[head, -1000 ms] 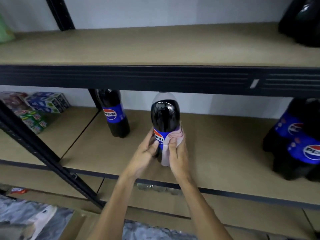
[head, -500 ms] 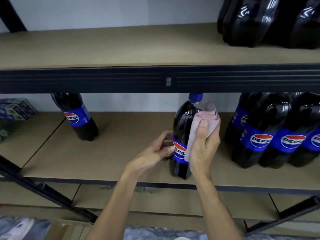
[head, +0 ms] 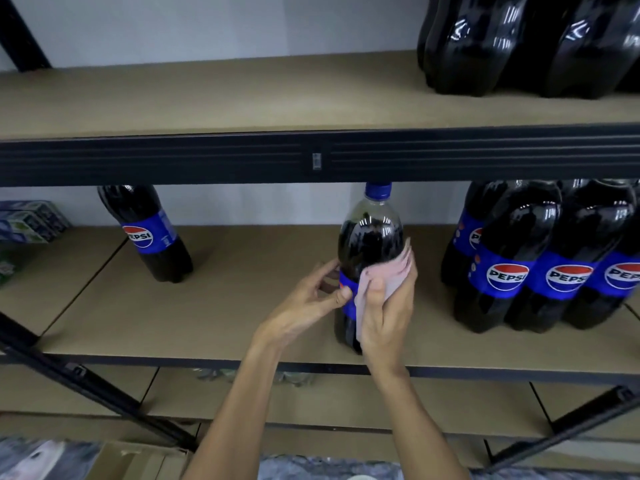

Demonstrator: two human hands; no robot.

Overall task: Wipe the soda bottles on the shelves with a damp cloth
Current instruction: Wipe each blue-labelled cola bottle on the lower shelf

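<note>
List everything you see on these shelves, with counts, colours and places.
Blue-capped plastic cola bottle: one, dark, blue label, middle shelf centre.
Soft cloth: one, pale pink, against that bottle's right side.
Lone Pepsi bottle: one, dark, blue label, middle shelf left.
Grouped Pepsi bottles: at least four, dark, blue labels, middle shelf right.
Upper plastic bottles: at least two, black, top shelf right.
Printed cartons: several, blue-green, far left.
Metal shelving: one, black frame, brown boards.
Left hand: one, holding the centre bottle.
Right hand: one, gripping the cloth.
</note>
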